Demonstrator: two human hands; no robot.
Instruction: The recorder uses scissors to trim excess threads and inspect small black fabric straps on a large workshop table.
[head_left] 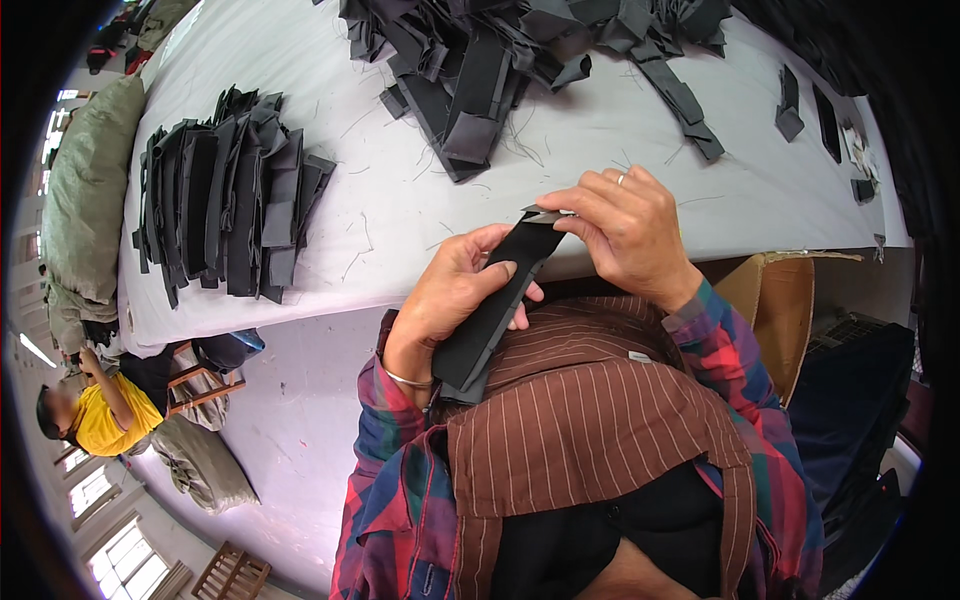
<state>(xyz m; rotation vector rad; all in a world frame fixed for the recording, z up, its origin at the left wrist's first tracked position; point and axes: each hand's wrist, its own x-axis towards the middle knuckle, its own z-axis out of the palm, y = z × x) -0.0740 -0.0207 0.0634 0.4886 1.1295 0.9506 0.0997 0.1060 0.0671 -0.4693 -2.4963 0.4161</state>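
Over the table's near edge, my left hand (pixel 462 283) is closed round a long black fabric strip (pixel 500 290), its thumb lying on top. The strip slants from the table edge down to my apron, and its edges look folded and layered. At its far end my right hand (pixel 628 228) pinches the corner between thumb and fingers. A small grey pointed bit shows there; I cannot tell whether it is turned-up fabric or something else. Beyond my hands lies a loose heap of similar dark strips (pixel 470 70).
A row of stacked strips (pixel 225 200) stands at the left of the white-covered table (pixel 390 230). More strips (pixel 680 100) lie at the far right. A cardboard box (pixel 780 310) is by my right elbow. Full sacks (pixel 90 190) and a seated person in yellow (pixel 115 415) are left.
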